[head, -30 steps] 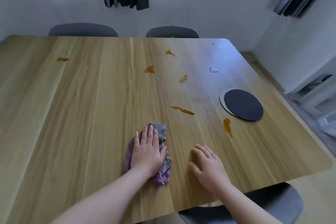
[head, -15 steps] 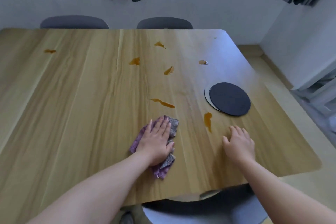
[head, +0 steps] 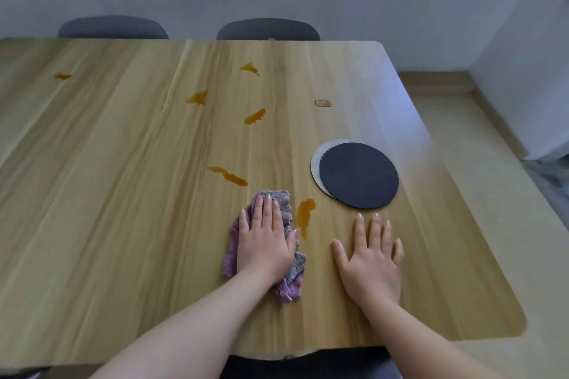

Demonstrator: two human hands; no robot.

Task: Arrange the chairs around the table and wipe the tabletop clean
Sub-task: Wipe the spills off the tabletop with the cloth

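A wooden tabletop [head: 117, 194] carries several orange-brown spills. My left hand [head: 264, 237] presses flat on a purple-grey cloth [head: 288, 286] near the front middle. One spill [head: 304, 214] lies just right of the cloth, a long streak [head: 228, 176] just beyond it. My right hand [head: 371, 258] rests flat on the bare wood to the right, fingers spread. Two grey chair backs [head: 112, 27] [head: 268, 28] stand along the far edge. A dark chair [head: 311, 364] sits under the near edge in front of me.
A round dark mat [head: 358, 175] over a paler disc lies right of centre, just beyond my right hand. More spills [head: 255, 116] [head: 197, 97] [head: 63, 76] dot the far half. Pale floor [head: 492, 194] runs along the table's right side.
My left hand has slid the cloth to the right and forward, up beside the spill near the mat. My right hand moved right and now lies flat below the mat.
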